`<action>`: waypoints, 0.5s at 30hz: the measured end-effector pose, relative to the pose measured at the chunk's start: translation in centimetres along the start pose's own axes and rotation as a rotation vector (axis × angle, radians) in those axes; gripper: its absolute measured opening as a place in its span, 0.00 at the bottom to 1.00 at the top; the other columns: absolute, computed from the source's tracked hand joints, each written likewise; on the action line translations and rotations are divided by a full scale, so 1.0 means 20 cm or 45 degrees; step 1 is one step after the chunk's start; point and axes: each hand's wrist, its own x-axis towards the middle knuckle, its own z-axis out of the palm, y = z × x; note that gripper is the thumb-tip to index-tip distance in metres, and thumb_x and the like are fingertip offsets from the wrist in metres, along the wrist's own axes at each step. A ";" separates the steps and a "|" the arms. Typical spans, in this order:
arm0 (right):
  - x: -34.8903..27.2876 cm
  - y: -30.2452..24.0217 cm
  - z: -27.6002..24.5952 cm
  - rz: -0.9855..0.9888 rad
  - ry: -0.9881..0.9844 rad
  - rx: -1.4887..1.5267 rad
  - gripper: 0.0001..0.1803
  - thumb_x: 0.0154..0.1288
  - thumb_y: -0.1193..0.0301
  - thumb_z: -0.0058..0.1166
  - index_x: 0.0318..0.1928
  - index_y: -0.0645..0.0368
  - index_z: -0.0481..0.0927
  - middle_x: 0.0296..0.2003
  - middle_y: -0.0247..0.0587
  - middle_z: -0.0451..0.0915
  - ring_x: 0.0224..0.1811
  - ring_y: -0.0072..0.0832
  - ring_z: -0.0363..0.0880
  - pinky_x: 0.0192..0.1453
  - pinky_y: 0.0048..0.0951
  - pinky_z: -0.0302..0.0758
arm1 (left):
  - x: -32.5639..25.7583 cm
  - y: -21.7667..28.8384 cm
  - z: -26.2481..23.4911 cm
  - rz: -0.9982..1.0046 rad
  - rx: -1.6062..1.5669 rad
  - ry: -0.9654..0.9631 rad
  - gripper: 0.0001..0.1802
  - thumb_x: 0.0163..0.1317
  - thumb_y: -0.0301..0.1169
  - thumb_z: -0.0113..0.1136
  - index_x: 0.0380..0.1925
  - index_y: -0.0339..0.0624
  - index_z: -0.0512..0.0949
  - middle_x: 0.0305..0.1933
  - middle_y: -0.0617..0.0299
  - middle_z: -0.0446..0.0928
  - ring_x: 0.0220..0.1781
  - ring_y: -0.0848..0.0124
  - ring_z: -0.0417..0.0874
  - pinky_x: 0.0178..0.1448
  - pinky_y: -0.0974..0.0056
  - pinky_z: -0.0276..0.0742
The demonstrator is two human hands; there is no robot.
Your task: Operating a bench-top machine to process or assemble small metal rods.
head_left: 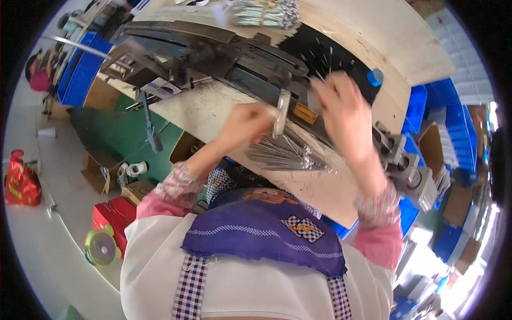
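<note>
My left hand [248,126], smeared by motion, is closed with its fingertips beside a pale, wrapped, upright handle-like piece [281,113] on the dark metal bench machine [256,66]. What it pinches, if anything, is hidden. To the right, my right hand [344,109] is raised over the machine's right part with its fingers bent together; blur hides what is in them. Below and between both hands, a loose bundle of thin metal rods [288,154] lies on the wooden bench. A yellow block [305,113] sits on the machine between my hands.
Thin metal pieces lie on a black mat [346,66] near a blue round cap [375,77]. A tied bundle of rods [265,13] is at the back. Metal clamp blocks [408,165] and blue bins [450,114] stand right; a green fan [102,248] and red box [113,220] left.
</note>
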 end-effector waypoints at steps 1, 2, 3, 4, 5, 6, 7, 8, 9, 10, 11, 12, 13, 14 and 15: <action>-0.09 -0.05 -0.02 -0.017 -0.043 0.132 0.11 0.51 0.77 0.56 0.38 0.57 0.79 0.34 0.40 0.73 0.34 0.39 0.80 0.31 0.36 0.78 | -0.03 -0.07 -0.14 -0.060 -0.134 0.259 0.15 0.64 0.41 0.55 0.30 0.40 0.76 0.17 0.69 0.70 0.16 0.81 0.68 0.19 0.74 0.61; -0.18 -0.06 0.01 -0.028 -0.091 0.253 0.12 0.52 0.76 0.56 0.40 0.58 0.78 0.35 0.40 0.72 0.34 0.39 0.80 0.32 0.37 0.79 | -0.03 -0.17 -0.29 -0.117 -0.276 0.505 0.18 0.65 0.44 0.55 0.29 0.40 0.77 0.16 0.70 0.69 0.16 0.81 0.66 0.18 0.75 0.58; -0.20 -0.02 0.09 -0.037 -0.093 0.251 0.12 0.52 0.76 0.56 0.40 0.58 0.78 0.35 0.40 0.72 0.34 0.39 0.80 0.32 0.37 0.79 | -0.01 -0.20 -0.42 -0.126 -0.471 0.653 0.20 0.65 0.47 0.54 0.30 0.39 0.78 0.17 0.69 0.70 0.14 0.81 0.65 0.18 0.74 0.55; -0.23 -0.01 0.17 0.094 -0.150 0.130 0.13 0.53 0.76 0.56 0.41 0.59 0.76 0.36 0.42 0.73 0.35 0.40 0.80 0.32 0.38 0.79 | -0.04 -0.23 -0.50 -0.151 -0.663 0.817 0.23 0.66 0.49 0.54 0.32 0.38 0.78 0.19 0.68 0.71 0.13 0.80 0.64 0.17 0.73 0.53; -0.27 -0.01 0.23 0.234 -0.212 0.003 0.13 0.55 0.75 0.56 0.42 0.60 0.74 0.36 0.43 0.73 0.35 0.41 0.80 0.32 0.39 0.79 | -0.08 -0.20 -0.48 -0.172 -0.662 0.830 0.23 0.66 0.49 0.54 0.32 0.38 0.78 0.19 0.68 0.71 0.13 0.80 0.64 0.17 0.73 0.53; -0.27 0.08 0.32 0.309 -0.245 0.026 0.11 0.58 0.73 0.57 0.40 0.60 0.72 0.35 0.46 0.74 0.35 0.45 0.80 0.33 0.39 0.79 | -0.05 -0.11 -0.48 -0.165 -0.618 0.790 0.21 0.67 0.47 0.53 0.34 0.36 0.78 0.19 0.68 0.71 0.13 0.80 0.62 0.17 0.73 0.52; -0.25 0.14 0.34 0.367 -0.227 0.056 0.10 0.58 0.73 0.57 0.38 0.60 0.71 0.33 0.46 0.74 0.34 0.46 0.79 0.33 0.40 0.78 | -0.02 -0.06 -0.49 -0.153 -0.572 0.752 0.20 0.68 0.44 0.52 0.36 0.35 0.78 0.20 0.68 0.70 0.13 0.80 0.61 0.17 0.72 0.51; -0.25 0.16 0.35 0.425 -0.210 0.086 0.09 0.59 0.73 0.57 0.36 0.60 0.71 0.32 0.47 0.74 0.33 0.47 0.79 0.33 0.41 0.77 | -0.02 -0.09 -0.49 -0.155 -0.566 0.744 0.20 0.68 0.44 0.52 0.36 0.35 0.78 0.20 0.68 0.70 0.13 0.80 0.61 0.17 0.72 0.51; -0.26 0.15 0.33 0.441 -0.204 0.078 0.09 0.59 0.73 0.57 0.36 0.60 0.71 0.32 0.47 0.74 0.33 0.47 0.79 0.33 0.41 0.77 | -0.01 -0.13 -0.50 -0.082 -0.592 0.735 0.18 0.68 0.42 0.52 0.37 0.35 0.77 0.21 0.68 0.70 0.13 0.80 0.61 0.17 0.71 0.50; -0.28 0.14 0.29 0.402 -0.236 0.121 0.09 0.59 0.73 0.58 0.35 0.61 0.71 0.31 0.47 0.75 0.33 0.47 0.79 0.32 0.41 0.76 | 0.00 -0.17 -0.50 -0.010 -0.619 0.715 0.16 0.69 0.39 0.52 0.38 0.35 0.77 0.21 0.68 0.69 0.13 0.80 0.61 0.17 0.71 0.49; -0.30 0.12 0.22 0.374 -0.267 0.146 0.09 0.59 0.73 0.58 0.34 0.61 0.71 0.29 0.47 0.75 0.32 0.47 0.79 0.32 0.42 0.75 | 0.01 -0.19 -0.48 0.033 -0.690 0.778 0.12 0.69 0.35 0.51 0.35 0.36 0.77 0.20 0.69 0.66 0.14 0.80 0.59 0.17 0.71 0.49; -0.33 0.09 0.14 0.400 -0.261 0.115 0.09 0.59 0.73 0.58 0.34 0.61 0.71 0.29 0.47 0.75 0.32 0.47 0.79 0.32 0.42 0.75 | 0.01 -0.22 -0.46 0.114 -0.733 0.743 0.12 0.69 0.36 0.51 0.36 0.37 0.75 0.19 0.70 0.63 0.14 0.80 0.59 0.17 0.72 0.49; -0.36 0.03 0.04 0.430 -0.308 0.227 0.09 0.59 0.73 0.59 0.32 0.61 0.71 0.27 0.46 0.75 0.30 0.44 0.78 0.31 0.40 0.74 | 0.01 -0.23 -0.42 0.155 -0.709 0.831 0.12 0.70 0.36 0.51 0.36 0.38 0.74 0.19 0.71 0.62 0.14 0.81 0.59 0.17 0.72 0.50; -0.38 0.00 -0.08 0.456 -0.351 0.340 0.10 0.58 0.72 0.61 0.31 0.62 0.72 0.25 0.46 0.75 0.28 0.42 0.78 0.30 0.38 0.73 | 0.01 -0.23 -0.36 0.198 -0.687 0.922 0.12 0.70 0.37 0.50 0.37 0.39 0.73 0.19 0.71 0.61 0.14 0.81 0.58 0.17 0.73 0.50; -0.39 -0.01 -0.18 0.477 -0.344 0.306 0.10 0.58 0.72 0.61 0.31 0.62 0.72 0.25 0.46 0.75 0.28 0.42 0.78 0.30 0.38 0.73 | 0.00 -0.18 -0.26 0.199 -0.703 0.884 0.12 0.70 0.37 0.50 0.37 0.39 0.73 0.19 0.71 0.61 0.14 0.81 0.58 0.17 0.73 0.50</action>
